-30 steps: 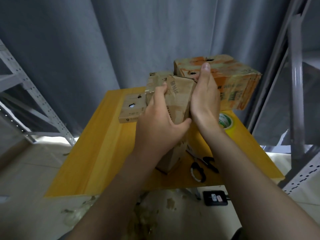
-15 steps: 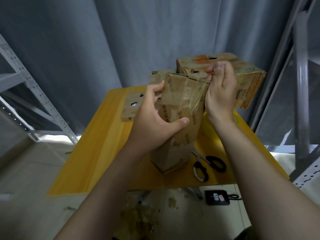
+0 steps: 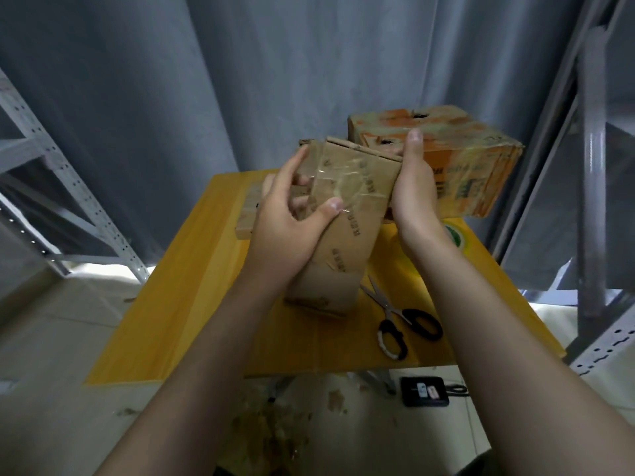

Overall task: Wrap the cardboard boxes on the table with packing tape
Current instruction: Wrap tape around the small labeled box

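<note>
A tall brown cardboard box stands upright on the yellow table. A strip of clear tape lies wrinkled across its upper front face. My left hand grips the box's left side, fingers behind and thumb pressing on the tape's edge at the front. My right hand lies flat against the box's right side, fingers straight and pointing up. Behind stands a larger orange-printed box, shiny with tape. A tape roll peeks out behind my right wrist.
Black-handled scissors lie on the table right of the box. A small flat cardboard box sits behind my left hand. Metal racks flank the table on both sides. A black device lies on the floor under the front edge.
My right hand let go of the tape it pinched near the box's top corner and now presses flat on the right side. The left hand kept its grip on the box.
</note>
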